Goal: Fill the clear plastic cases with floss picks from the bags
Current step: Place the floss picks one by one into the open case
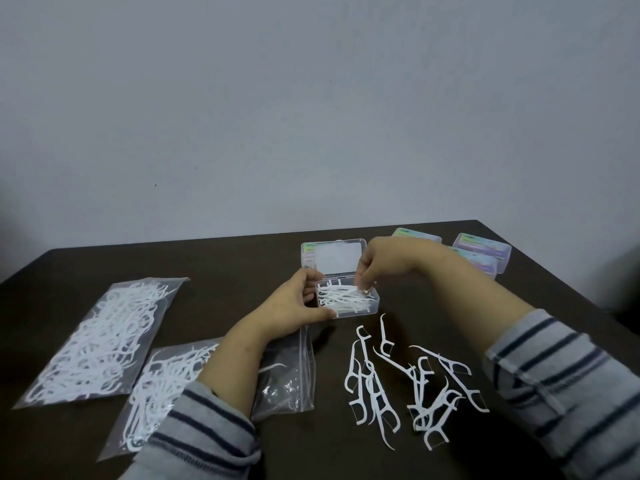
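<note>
While the left hand (pixel 298 301) curls round the near-left corner of the open case (pixel 346 299), thumb along its front wall and fingers up its left side, the right hand (pixel 377 268) reaches down from above with fingertips gathered over the case's right half, touching or pinching the floss picks (pixel 343 296) already inside; blur hides whether a pick is actually held between them. The case sits toward the far side of the desk (pixel 242 265), right of centre, its lid (pixel 334 259) standing open behind it. Picks in it lie roughly parallel, long axes running left to right along the case's length.

What matters for the next move is the scatter of loose picks (pixel 412 386) on the desk just nearer the front edge than the case, below the right forearm. They point every way, several crossed over each other, so each handful probably needs turning until its long axis matches the case before it goes in. The right hand is the nearer one to them; the left seems better kept as the steadying grip.

Toward the left edge lie a full bag (pixel 100 341) and a second bag (pixel 166 386) partly under the left forearm, its zip end (pixel 287 372) nearly emptied. Three closed cases (pixel 481 252) wait at the far right corner.
</note>
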